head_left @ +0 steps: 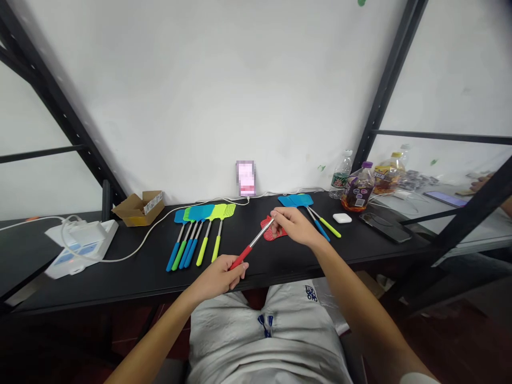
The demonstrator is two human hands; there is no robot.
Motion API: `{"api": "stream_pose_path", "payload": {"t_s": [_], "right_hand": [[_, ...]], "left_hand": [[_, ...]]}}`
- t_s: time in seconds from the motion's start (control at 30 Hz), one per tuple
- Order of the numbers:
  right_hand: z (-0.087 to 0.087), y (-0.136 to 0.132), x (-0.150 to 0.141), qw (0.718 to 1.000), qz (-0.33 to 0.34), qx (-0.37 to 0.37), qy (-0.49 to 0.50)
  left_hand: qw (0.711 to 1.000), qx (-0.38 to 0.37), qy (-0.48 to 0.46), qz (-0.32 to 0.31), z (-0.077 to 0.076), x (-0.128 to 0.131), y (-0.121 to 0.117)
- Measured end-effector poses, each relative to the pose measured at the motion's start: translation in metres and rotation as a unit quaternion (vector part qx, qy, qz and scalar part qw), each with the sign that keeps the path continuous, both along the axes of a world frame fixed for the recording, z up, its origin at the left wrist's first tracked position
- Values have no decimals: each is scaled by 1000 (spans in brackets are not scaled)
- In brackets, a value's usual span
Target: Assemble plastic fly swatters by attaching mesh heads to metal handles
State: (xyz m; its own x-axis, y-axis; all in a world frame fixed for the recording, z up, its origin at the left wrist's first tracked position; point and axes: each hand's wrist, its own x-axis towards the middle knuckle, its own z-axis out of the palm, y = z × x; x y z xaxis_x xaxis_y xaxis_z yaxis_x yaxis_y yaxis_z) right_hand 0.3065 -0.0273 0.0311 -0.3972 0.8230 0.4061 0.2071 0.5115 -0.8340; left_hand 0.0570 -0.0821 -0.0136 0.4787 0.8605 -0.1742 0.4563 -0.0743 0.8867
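A red fly swatter [242,257] with a silver metal rod slants up and to the right in front of me. My left hand [219,277] is wrapped round its red handle. At the rod's far end, the fingers of my right hand [295,225] are pinched together on the metal. Just below those fingers is a red slotted swatter head [268,231], partly covered by my right hand; whether it is joined to the rod I cannot tell. Left of my hands lies a row of several blue, green and yellow fly swatters [193,241], heads toward the wall.
More swatters [298,200] with blue heads lie at the right. Beyond them are a white earphone case [342,218], a dark phone [384,228] and drink bottles [358,189]. A lit phone [246,178] leans on the wall. Leftward are an open cardboard box [138,209] and a power strip [82,248].
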Motion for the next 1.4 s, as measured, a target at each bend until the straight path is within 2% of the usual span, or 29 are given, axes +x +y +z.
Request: {"api": "stream_pose_path", "payload": {"t_s": [0.07,0.13,0.27,0.37,0.5,0.67,0.87,1.0,1.4], "right_hand": [[-4,-2,-12,994,58,-66,68],[-9,-5,-25,986,102,-98,89],[-16,-10,-43,979,148,-124,65],[-16,-9,-41,977,164,-133,32],[-10,-6,-27,985,130,-110,-15],[-2,-7,-15,994,82,-72,-13],[3,-7,-9,996,75,-49,-20],[3,-5,-8,997,71,-41,-11],[-6,2,-15,997,-7,-59,52]], "left_hand": [[1000,-1,-5,-3,0,0,0],[1000,-6,-4,0,-1,-1,0],[1000,-2,-3,1,-3,-2,0],[1000,5,-5,-1,-5,-2,1],[1000,12,-4,2,-3,-1,-1],[1000,7,-1,2,2,2,-2],[1000,2,-20,-7,-2,1,0],[999,-2,-32,-11,-4,1,1],[999,-20,-46,-5,-2,3,2]]}}
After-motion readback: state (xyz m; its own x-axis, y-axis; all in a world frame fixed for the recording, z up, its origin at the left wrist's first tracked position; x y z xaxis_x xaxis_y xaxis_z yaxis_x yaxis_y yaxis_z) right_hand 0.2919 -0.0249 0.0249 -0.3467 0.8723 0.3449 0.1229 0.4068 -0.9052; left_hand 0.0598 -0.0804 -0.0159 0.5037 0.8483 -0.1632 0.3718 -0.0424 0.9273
